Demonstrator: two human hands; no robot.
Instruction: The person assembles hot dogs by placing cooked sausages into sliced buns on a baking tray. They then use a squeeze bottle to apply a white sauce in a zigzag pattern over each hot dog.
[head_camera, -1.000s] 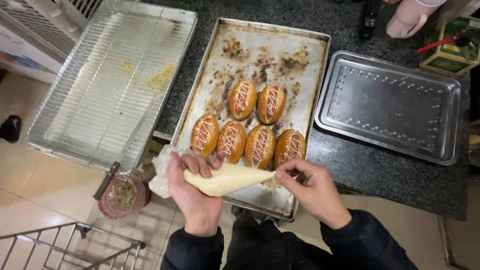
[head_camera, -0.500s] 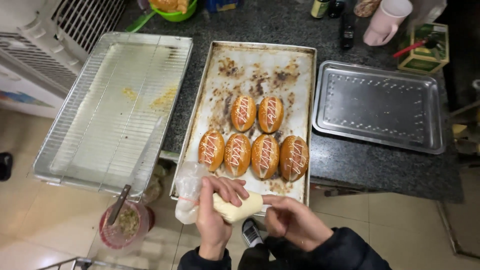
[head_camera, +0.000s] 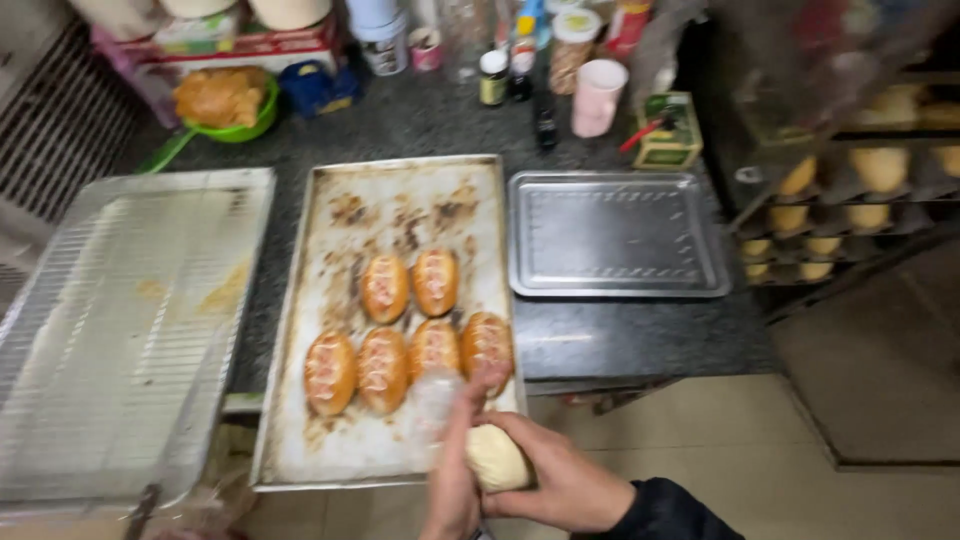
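A: Right hand (head_camera: 570, 485) is seen clenched around the full, cream-coloured bulb of a piping bag (head_camera: 497, 458); left hand (head_camera: 452, 478) is closed on the bag's clear upper plastic, just left of the bulb. The bag is held above the near edge of the baking tray (head_camera: 300, 440).

B: Position of the buns relative to the hands?

A: Six glazed buns (head_camera: 384, 368) with white piped lines are noted just beyond the hands, four in the nearer row and two behind. The nearest bun (head_camera: 487, 343) lies right above the left hand's knuckles. The nozzle cannot be made out; the picture is blurred there.

B: Risks judged from this?

A: Filling could be forced out unaimed if the bulb is squeezed hard, landing on the stained tray or the floor below. The tray overhangs the tabletop (head_camera: 620, 335); a downward press by either hand on its near rim could tip it. The loose plastic could slip in the left hand.
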